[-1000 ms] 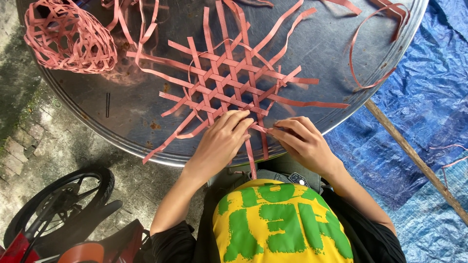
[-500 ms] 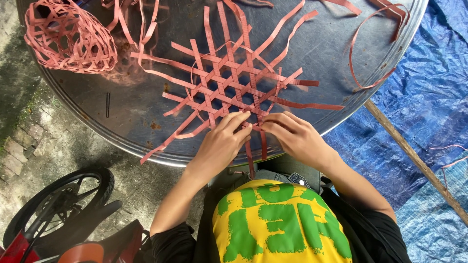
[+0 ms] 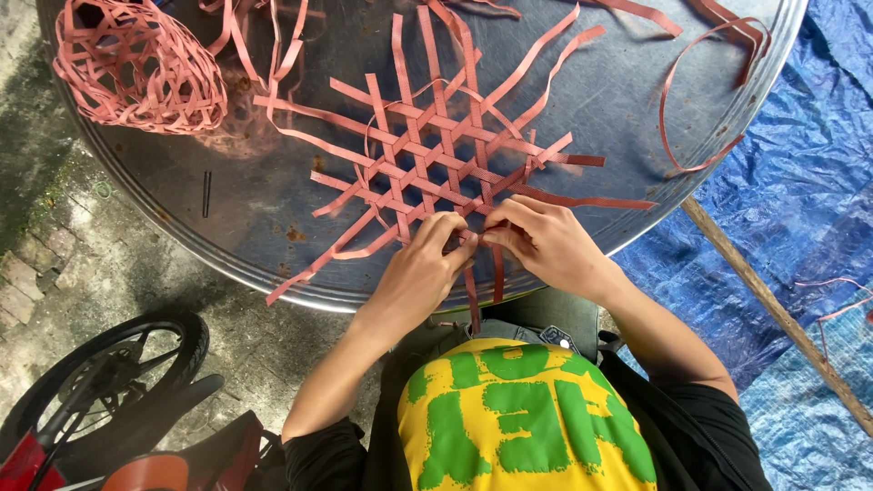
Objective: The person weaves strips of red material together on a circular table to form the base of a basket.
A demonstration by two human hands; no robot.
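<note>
Woven mat: an open lattice of flat pink strips lies flat on the round metal bench, close to its near edge, with loose strip ends fanning out on all sides.
Left hand: the left hand rests on the near edge of the lattice, fingers curled down and nearly closed, pinching a strip end at the weave's near border.
Right hand: the right hand sits just beside the left, fingertips touching or almost touching it, thumb and forefinger closed on another strip at the same spot.
Hanging ends: 2 strip tails drop over the near edge of the bench, between the hands and the person's yellow and green shirt.
Handling: the strips look thin, light and springy, likely smooth enough to slide over each other; judged from the curl of the free ends, they bend easily along their length but resist twisting. The lattice is loose and would probably shift if lifted by 1 strip.
Where to hold: best gripped at a crossing near the border, flat between thumb and finger, so neighbouring strips stay locked.
Far left edge: a finished pink woven basket lies on its side.
Far right edge: a loose curled strip lies apart from the mat.
Around the bench: blue tarpaulin to the right, a wheel on the ground to the left.
</note>
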